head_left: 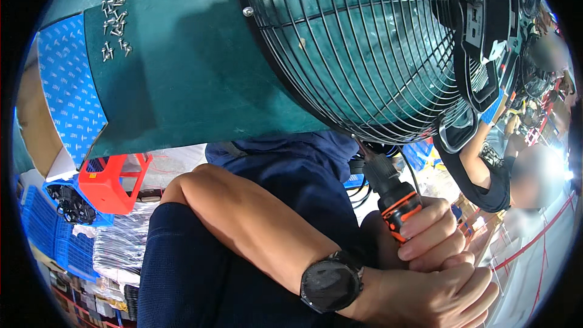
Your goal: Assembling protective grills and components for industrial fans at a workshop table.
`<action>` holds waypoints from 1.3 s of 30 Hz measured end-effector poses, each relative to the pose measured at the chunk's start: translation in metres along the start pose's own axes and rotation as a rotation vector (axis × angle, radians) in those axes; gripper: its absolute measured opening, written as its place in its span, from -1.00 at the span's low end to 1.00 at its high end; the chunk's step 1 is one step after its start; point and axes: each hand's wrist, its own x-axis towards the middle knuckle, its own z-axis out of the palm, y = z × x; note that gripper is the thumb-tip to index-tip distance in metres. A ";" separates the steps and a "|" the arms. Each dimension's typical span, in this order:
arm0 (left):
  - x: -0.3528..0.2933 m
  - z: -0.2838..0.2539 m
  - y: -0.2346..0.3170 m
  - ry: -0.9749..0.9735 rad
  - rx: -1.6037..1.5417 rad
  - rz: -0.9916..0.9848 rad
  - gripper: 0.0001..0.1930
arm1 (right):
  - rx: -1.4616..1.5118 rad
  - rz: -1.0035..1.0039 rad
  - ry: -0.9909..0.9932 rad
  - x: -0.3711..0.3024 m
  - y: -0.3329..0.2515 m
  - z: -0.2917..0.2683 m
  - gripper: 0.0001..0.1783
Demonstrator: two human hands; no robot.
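A black and orange power screwdriver (399, 203) slants up from my right hand (430, 234), whose fingers wrap round its body. Its tip meets the lower rim of a black wire fan guard (358, 54), close to a small screw there; the exact contact is hard to see. My left forearm, with a black watch, crosses from the left. At its end my left hand (434, 297) is closed just below the right one, and whatever lies inside its fingers is hidden. A black control box (480, 12) with buttons and sockets sits on the fan's right side, above a black stand.
Several loose screws (116, 15) lie on the green table (182, 85), near an open blue-patterned cardboard box (71, 91). Below stand a red stool (112, 182) and blue crates (51, 231). Another person (486, 173) works at the right among more fans. Black cables hang behind the screwdriver.
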 end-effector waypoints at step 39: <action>-0.103 0.123 -0.027 0.244 -1.169 -0.934 -0.85 | 0.548 0.307 0.373 -0.018 0.027 -0.138 -0.57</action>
